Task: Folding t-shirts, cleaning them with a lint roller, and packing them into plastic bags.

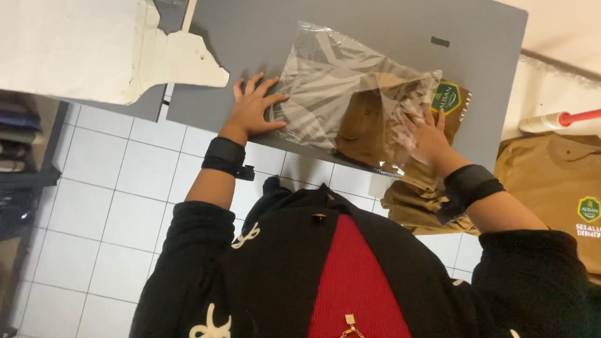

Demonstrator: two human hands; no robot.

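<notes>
A clear plastic bag [332, 87] lies on a grey table [375, 31]. A folded brown garment [369, 122] with a green badge [446, 98] sits partly inside the bag, its lower end hanging over the table's near edge. My left hand [253, 106] presses flat on the bag's left end, fingers spread. My right hand [426, 138] rests on the garment at the bag's right side, fingers apart. Both wrists wear black bands.
Another brown garment [557, 181] with a green badge lies at the right, beneath a white roller with a red handle [557, 120]. Torn white paper [94, 50] covers the table's left part. White floor tiles [125, 206] lie below. Dark shelves [19, 156] stand at the left.
</notes>
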